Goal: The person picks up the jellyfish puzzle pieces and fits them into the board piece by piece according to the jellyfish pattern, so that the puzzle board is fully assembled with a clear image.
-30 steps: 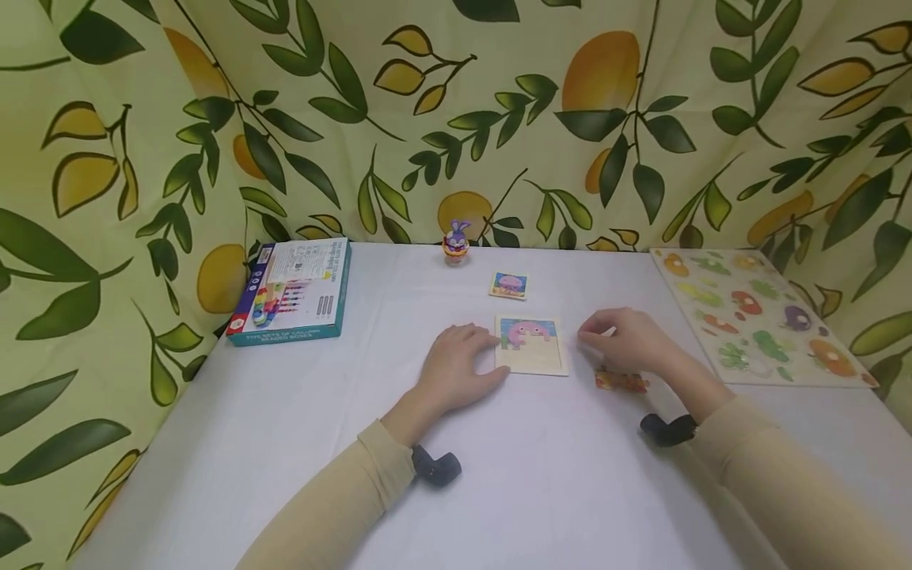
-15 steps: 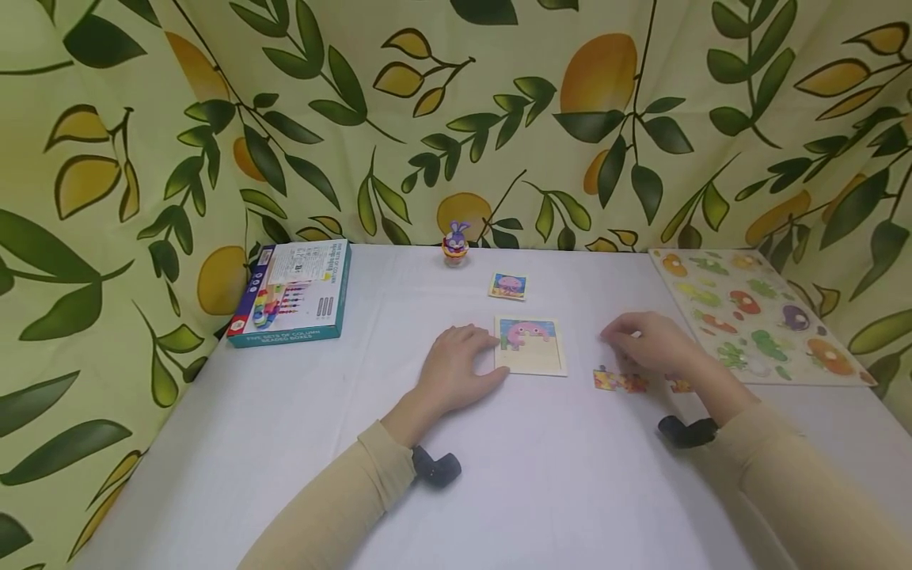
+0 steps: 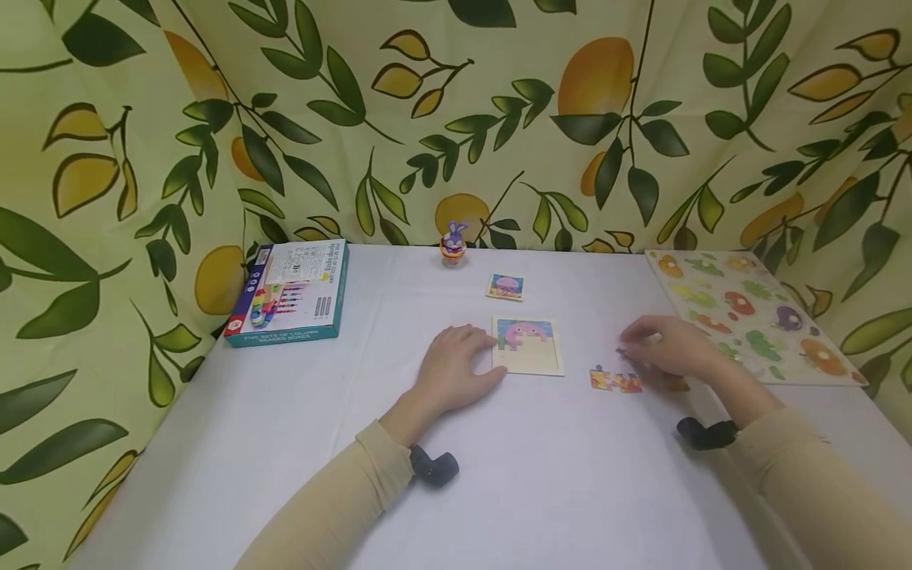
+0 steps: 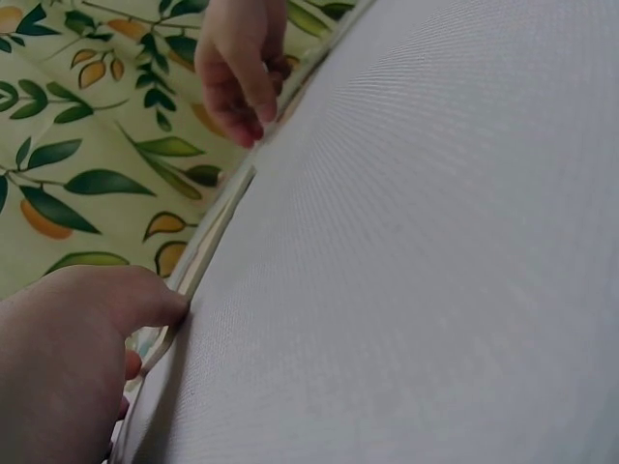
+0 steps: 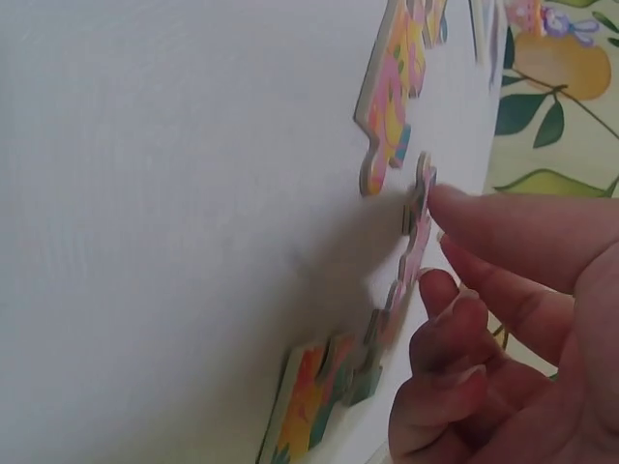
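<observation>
In the head view my left hand (image 3: 459,368) holds the lower left corner of a wooden puzzle board (image 3: 525,363), thumb at its near edge and fingers at its left side. The board carries a partly filled pink octopus picture. My right hand (image 3: 670,346), to the right of the board, pinches a puzzle piece (image 5: 420,217) with thumb and index finger; the right wrist view shows it edge-on, its picture mostly hidden. Below that hand lie orange and yellow puzzle pieces (image 3: 616,381). Another orange piece (image 5: 302,398) is partly covered by the hand in the head view.
Behind the board lies a small octopus picture card (image 3: 506,286). A purple rabbit figure (image 3: 453,244) stands at the back edge. At the left is a beaded-boxes carton (image 3: 288,293); at the right, a vegetable picture board (image 3: 751,317). A patterned curtain (image 3: 492,134) surrounds the table.
My right hand has moved right, away from the puzzle board, uncovering the orange and yellow pieces; a piece's dark tip now shows at its fingertips. The left hand stays at the board.
</observation>
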{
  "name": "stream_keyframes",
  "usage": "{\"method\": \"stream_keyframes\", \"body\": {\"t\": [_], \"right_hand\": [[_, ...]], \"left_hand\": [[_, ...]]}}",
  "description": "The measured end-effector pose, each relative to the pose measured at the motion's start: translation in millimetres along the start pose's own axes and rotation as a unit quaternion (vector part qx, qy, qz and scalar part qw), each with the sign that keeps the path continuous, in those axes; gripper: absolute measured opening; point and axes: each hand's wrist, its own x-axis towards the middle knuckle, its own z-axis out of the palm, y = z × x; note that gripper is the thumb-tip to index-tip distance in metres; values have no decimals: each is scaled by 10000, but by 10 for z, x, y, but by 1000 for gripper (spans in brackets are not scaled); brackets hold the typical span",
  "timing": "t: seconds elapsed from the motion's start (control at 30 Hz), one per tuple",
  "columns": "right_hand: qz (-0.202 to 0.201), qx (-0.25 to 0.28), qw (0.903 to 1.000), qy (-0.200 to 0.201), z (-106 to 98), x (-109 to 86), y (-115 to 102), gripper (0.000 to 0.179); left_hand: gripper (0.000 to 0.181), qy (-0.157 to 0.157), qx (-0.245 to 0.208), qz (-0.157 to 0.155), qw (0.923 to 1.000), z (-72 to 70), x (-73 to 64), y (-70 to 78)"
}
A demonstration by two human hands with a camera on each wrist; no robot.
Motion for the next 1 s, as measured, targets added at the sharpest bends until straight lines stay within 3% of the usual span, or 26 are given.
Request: {"method": "stream_keyframes", "body": {"t": [0.5,0.77,1.0], "right_hand": [[642,-172,9978,-73,-23,-47,-65,76],[676,201,9975,24,36,-30,-114,71],[165,566,9974,408,152,39,-258,55]], "left_hand": [[49,-33,-35,-41,10000,9,-6,-3],[48,38,-19,-1,10000,12,-7,-9],[49,1,-18,-1,10000,10,-5,-11]]}}
